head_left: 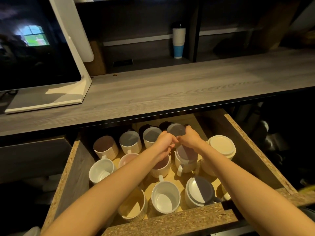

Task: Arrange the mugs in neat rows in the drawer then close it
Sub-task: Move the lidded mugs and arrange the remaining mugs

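Both hands reach over mugs in open drawer (172,223).
Left hand (164,140) and right hand (190,138) curled, touching, grip unclear; ribbed mug (161,167) upright just beneath, handle toward person; lidded mugs crowd right.

Twelve mugs (165,198) at least show in one open drawer (172,222), beneath two hands (175,142).

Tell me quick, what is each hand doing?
Left hand: fingers curled, grip cannot be told.
Right hand: reaching to a back-row mug, grip cannot be told.
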